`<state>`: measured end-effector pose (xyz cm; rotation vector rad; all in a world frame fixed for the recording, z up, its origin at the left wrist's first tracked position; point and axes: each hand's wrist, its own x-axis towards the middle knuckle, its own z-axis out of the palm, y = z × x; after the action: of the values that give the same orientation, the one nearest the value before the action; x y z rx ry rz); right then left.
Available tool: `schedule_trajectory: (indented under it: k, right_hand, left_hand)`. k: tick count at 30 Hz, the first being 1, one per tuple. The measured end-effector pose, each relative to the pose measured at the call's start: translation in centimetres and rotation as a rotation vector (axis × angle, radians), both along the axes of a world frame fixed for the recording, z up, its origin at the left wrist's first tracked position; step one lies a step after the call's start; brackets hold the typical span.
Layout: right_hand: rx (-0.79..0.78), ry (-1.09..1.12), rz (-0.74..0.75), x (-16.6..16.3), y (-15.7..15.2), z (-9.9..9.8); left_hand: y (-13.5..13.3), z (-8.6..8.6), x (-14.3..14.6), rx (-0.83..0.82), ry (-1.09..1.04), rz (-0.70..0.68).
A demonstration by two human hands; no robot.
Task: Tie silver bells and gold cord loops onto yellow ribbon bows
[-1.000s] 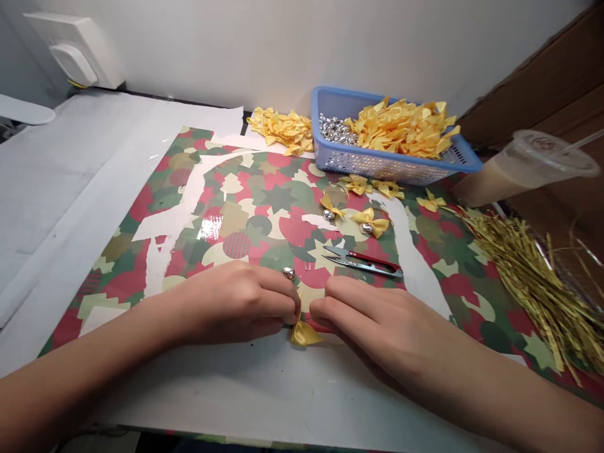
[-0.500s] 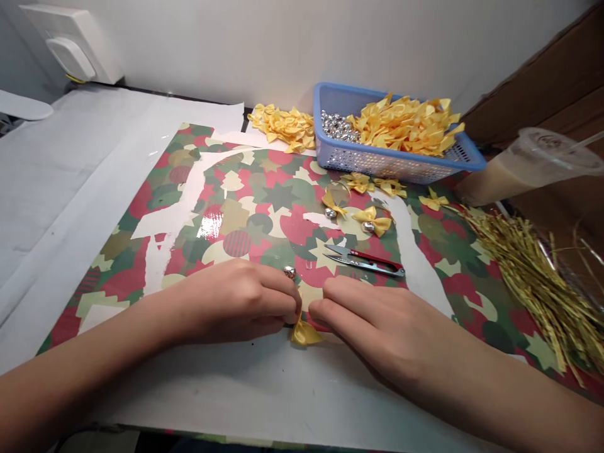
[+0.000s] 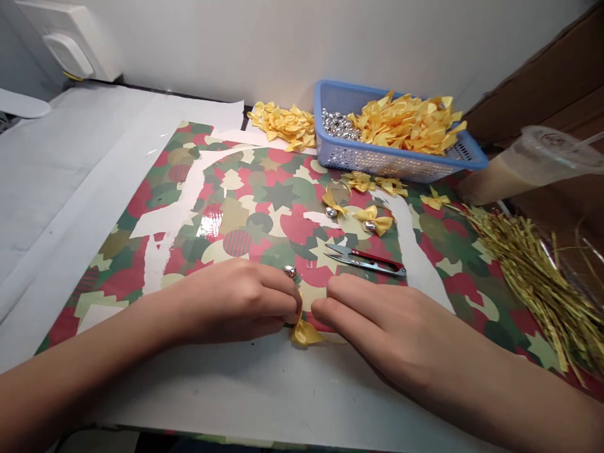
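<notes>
My left hand (image 3: 245,299) is closed, its fingertips pinching a small yellow ribbon bow (image 3: 306,332) at the front edge of the patterned paper. Just beyond those fingers lies a silver jingle bell (image 3: 289,272). From the bow a thin pale strand (image 3: 336,341) runs toward the underside of my right hand (image 3: 382,321). That hand is closed too, thumb and fingers pressed together close to the bow; what they grip is hidden. Thread snips (image 3: 365,259) with a red handle lie beyond my right hand, apart from it.
Two finished-looking bows with bells (image 3: 372,221) lie behind the snips. A blue basket (image 3: 401,157) holds bells and yellow bows, with a bow pile (image 3: 285,126) beside it. Gold cords (image 3: 533,283) and a drink cup (image 3: 514,167) stand at right.
My right hand has shifted very slightly right, away from the left. My left hand keeps its pinch on the bow, and a bit more of the strand shows.
</notes>
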<state>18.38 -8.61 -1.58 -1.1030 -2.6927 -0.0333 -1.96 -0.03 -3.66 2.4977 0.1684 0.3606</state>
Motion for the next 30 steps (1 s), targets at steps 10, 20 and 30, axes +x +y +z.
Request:
schedule_trajectory:
  k: [10, 20, 30]
  right_hand:
    - [-0.030, -0.006, 0.002, -0.06, 0.26, -0.11]
    - [-0.004, -0.011, 0.018, -0.13, 0.25, 0.01]
    - [0.006, -0.020, 0.046, -0.39, 0.53, -0.05]
  left_hand:
    - [0.04, -0.07, 0.02, 0.004, 0.009, -0.002]
    - [-0.01, -0.03, -0.07, 0.008, 0.025, -0.004]
    - [0.02, 0.08, -0.01, 0.022, 0.030, 0.000]
